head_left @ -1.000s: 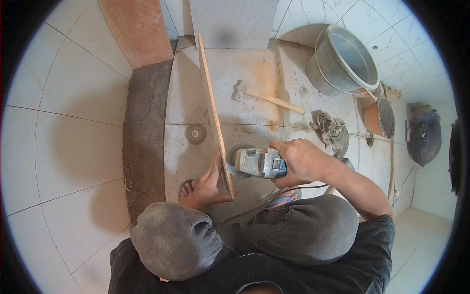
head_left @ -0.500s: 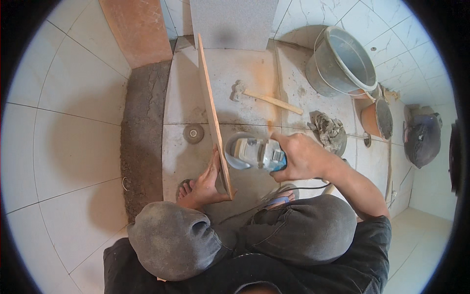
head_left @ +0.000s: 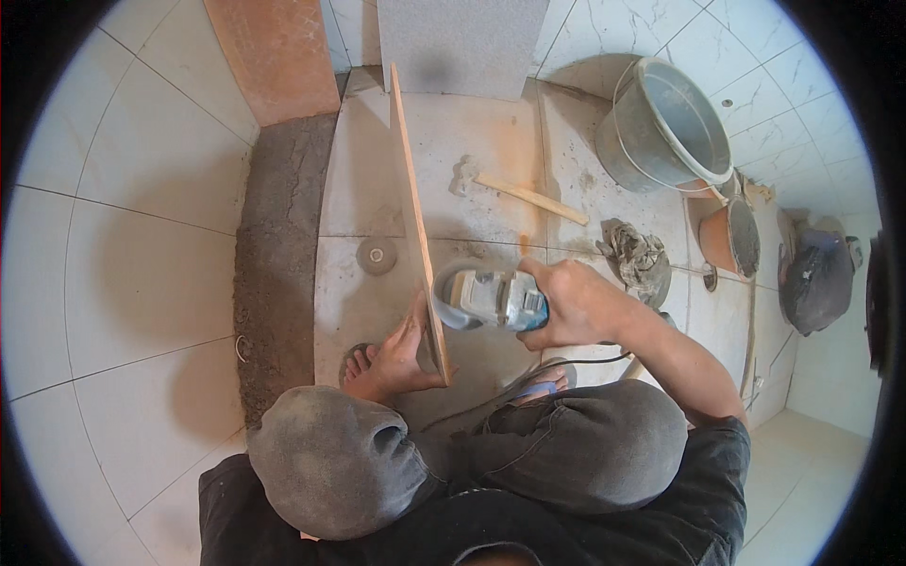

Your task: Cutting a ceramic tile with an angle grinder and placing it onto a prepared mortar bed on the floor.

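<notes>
Left hand (head_left: 404, 356) pinches the upright tile (head_left: 412, 203) at its near end, right hand (head_left: 578, 302) wraps the angle grinder (head_left: 491, 295) beside it: edge-grinding, seemingly; the next pass calls for steadiness.

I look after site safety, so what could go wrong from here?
The bare left hand grips the tile close to the grinder's disc, so a slip might cut the fingers.

The tile stands on edge, with only that hand seen holding it; it could tip or twist against the disc.

The cord runs by the right foot and might snag.
</notes>
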{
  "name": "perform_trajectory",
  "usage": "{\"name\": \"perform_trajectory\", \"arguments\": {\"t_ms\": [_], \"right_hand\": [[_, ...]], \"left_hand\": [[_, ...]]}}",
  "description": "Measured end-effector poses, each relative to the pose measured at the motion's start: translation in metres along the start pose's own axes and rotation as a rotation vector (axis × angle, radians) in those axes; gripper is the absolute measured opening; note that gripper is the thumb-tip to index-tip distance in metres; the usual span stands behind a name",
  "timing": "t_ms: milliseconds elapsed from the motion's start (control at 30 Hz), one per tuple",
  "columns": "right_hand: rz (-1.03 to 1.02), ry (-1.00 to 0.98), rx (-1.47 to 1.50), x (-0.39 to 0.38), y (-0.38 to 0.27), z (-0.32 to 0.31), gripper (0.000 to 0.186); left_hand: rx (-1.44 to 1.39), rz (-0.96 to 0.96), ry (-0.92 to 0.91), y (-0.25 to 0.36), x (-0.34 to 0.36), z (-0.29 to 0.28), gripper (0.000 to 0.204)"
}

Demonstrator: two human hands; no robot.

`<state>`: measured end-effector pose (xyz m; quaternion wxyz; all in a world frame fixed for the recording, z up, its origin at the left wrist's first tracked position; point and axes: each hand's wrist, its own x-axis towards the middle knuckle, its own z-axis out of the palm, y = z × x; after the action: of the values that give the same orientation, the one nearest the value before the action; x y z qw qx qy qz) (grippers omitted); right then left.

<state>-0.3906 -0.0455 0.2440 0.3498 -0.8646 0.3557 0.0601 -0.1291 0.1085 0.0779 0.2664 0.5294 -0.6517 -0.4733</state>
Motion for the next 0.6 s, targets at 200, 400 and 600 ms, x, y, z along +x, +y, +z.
{"name": "perform_trajectory", "arguments": {"t_ms": [200, 400, 600], "right_hand": [[0.037, 0.124, -0.011, 0.008, 0.005, -0.005, 0.058], [-0.022, -0.036, 0.018, -0.019, -0.002, 0.001, 0.058], [-0.059, -0.084, -0.117, -0.022, 0.000, 0.014, 0.063]], "left_hand": [[-0.013, 0.090, 0.065, -0.002, 0.001, -0.003, 0.144], [-0.044, 0.115, 0.069, -0.008, 0.000, 0.002, 0.146], [-0.031, 0.132, 0.080, -0.002, -0.001, -0.001, 0.142]]}}
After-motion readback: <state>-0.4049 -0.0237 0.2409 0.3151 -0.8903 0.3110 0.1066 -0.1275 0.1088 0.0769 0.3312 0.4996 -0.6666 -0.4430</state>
